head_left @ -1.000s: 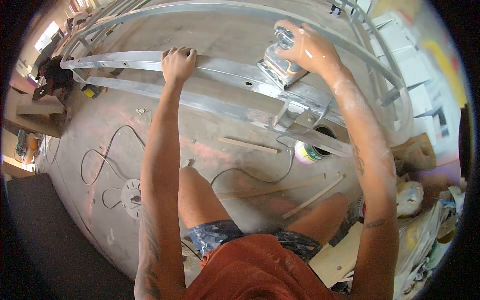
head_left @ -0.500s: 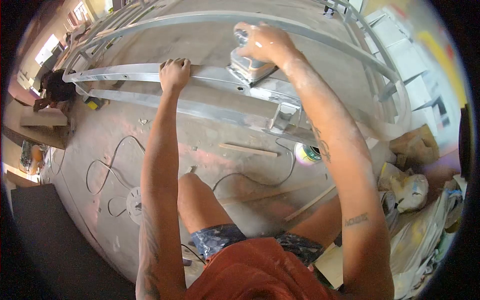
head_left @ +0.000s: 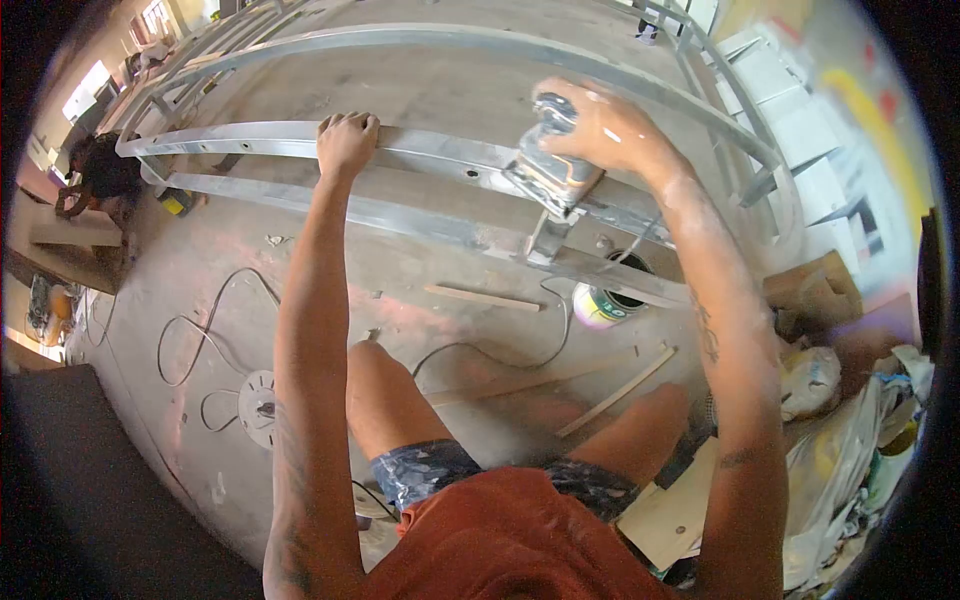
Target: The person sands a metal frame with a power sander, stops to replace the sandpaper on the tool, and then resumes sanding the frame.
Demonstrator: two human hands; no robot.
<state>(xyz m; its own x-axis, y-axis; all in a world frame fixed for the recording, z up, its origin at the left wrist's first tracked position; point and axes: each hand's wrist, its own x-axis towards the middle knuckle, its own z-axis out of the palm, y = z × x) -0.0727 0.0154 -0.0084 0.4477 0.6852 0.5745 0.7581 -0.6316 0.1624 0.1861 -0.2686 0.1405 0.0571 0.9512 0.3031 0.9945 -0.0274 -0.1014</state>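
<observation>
My right hand (head_left: 612,128) is wrapped over the top of an electric sander (head_left: 556,172), whose pad rests on the upper face of a grey metal rail (head_left: 430,152). Fingers of my left hand (head_left: 347,143) curl over the same rail, well to the left of the sander. Small holes show along the rail's side. A short upright (head_left: 547,238) joins it to a lower rail (head_left: 420,222) beneath the sander. White dust or filler marks my right hand and forearm.
An open paint can (head_left: 600,303) stands on the floor below the rails. Cords (head_left: 205,325) and wooden strips (head_left: 485,297) lie about the floor. A co-worker (head_left: 100,175) crouches at far left. Plastic bags (head_left: 845,480) are heaped at right; another curved rail (head_left: 420,36) runs behind.
My right hand and the sander have slid to the right along the rail, and the sander is turned a little. My left hand keeps its place on the rail.
</observation>
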